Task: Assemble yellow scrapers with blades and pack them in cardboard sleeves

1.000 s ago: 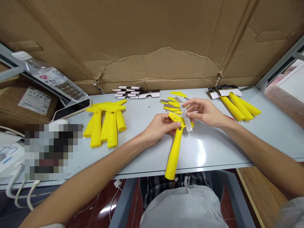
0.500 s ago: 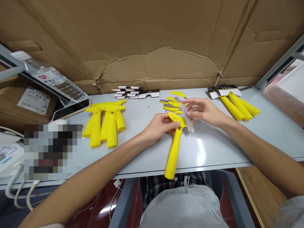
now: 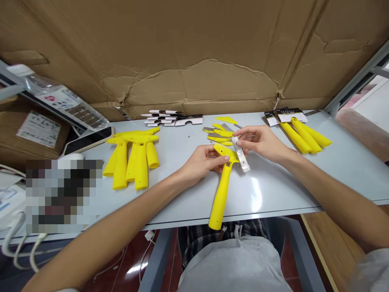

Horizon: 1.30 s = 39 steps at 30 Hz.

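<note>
My left hand (image 3: 204,163) is closed around the head of a yellow plastic scraper handle (image 3: 221,194), whose hollow grip points down past the table's front edge. Between the thumb and fingers of my right hand (image 3: 257,141) is a flat metal blade (image 3: 240,156) in what looks like a clear wrapper, tilted just beside the right end of the scraper's head. Whether the two touch, I cannot tell. Behind my hands lies a small pile of yellow clamp plates (image 3: 219,139) and metal blades (image 3: 208,130). One more yellow plate (image 3: 226,120) sits farther back.
Several yellow scraper handles (image 3: 141,162) lie stacked on the left. Carded scrapers (image 3: 299,136) rest at the right. Folded card sleeves (image 3: 173,118) are at the back, before a cardboard wall (image 3: 188,89). A phone (image 3: 89,140), a plastic bottle (image 3: 60,97) and cables occupy the far left.
The blade in my right hand has shifted slightly down and turned, its wrapper now catching the light. My left hand still holds the scraper handle in nearly the same place.
</note>
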{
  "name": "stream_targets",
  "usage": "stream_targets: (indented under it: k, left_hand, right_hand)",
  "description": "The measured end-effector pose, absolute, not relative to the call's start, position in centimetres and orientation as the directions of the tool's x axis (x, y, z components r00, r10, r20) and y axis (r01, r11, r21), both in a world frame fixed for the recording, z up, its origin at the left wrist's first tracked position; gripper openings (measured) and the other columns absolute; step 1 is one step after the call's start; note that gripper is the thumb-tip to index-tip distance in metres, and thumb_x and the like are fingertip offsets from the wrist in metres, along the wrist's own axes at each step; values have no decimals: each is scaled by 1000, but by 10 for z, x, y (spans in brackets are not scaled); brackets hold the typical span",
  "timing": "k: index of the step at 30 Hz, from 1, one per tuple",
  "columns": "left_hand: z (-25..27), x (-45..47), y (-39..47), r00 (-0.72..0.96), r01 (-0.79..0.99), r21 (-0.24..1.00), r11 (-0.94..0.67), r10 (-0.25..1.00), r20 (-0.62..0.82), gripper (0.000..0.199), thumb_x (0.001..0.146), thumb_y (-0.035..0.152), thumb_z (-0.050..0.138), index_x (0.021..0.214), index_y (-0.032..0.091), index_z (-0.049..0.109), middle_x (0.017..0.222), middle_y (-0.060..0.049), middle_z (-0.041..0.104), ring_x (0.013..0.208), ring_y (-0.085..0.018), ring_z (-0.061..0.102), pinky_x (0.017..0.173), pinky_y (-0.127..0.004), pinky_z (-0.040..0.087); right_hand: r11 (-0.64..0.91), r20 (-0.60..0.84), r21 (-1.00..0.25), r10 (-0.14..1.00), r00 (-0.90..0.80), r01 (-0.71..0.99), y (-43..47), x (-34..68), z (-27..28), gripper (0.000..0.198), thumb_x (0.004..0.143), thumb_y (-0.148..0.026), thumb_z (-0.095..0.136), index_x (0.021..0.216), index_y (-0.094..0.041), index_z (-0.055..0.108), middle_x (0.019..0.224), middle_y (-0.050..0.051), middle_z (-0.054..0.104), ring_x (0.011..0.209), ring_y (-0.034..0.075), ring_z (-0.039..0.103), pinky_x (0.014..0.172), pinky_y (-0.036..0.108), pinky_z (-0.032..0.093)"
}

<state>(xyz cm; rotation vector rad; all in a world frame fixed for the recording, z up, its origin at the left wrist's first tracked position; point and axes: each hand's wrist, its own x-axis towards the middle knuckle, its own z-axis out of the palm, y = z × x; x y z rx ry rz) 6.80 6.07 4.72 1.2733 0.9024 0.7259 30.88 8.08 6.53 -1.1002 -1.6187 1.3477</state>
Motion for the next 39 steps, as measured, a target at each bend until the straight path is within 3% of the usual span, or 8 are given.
stream_targets:
  k: [18, 28, 33, 39]
  left_hand:
    - [49, 68, 61, 492, 5, 983, 182, 856, -161, 41, 75, 42, 95, 100, 14, 79, 96, -10, 79, 80, -20, 74, 71, -31, 60]
    - [46, 68, 61, 491, 6, 983, 185, 856, -165, 41, 79, 39, 93, 108, 13, 79, 104, -13, 81, 85, -22, 76, 72, -32, 60]
    - [45, 68, 62, 489, 4, 981, 192, 856, -169, 43, 78, 39, 93, 109, 13, 79, 104, -13, 81, 84, -21, 75, 71, -31, 59]
    - [47, 68, 61, 486, 19, 982, 186, 857, -171, 38, 79, 39, 92, 104, 14, 79, 100, -12, 80, 83, -21, 74, 71, -31, 60]
  right_hand:
    - [21, 9, -999, 973, -229, 50, 75, 298, 61, 62, 66, -52, 98, 106, -15, 69, 86, 5, 71, 65, 13, 67, 59, 29, 63]
    - [-21, -20, -1000, 995, -99, -12, 73, 291, 65, 64, 55, -45, 102, 93, -13, 62, 84, 2, 66, 61, 12, 67, 54, 27, 60]
    - [-11, -8, -999, 995, -103, -30, 73, 290, 63, 63, 57, -46, 101, 93, -14, 60, 85, 2, 66, 62, 10, 65, 55, 27, 61]
    - [17, 10, -999, 983, -184, 35, 73, 295, 61, 61, 65, -51, 98, 104, -14, 69, 93, 5, 71, 62, 8, 62, 60, 27, 59]
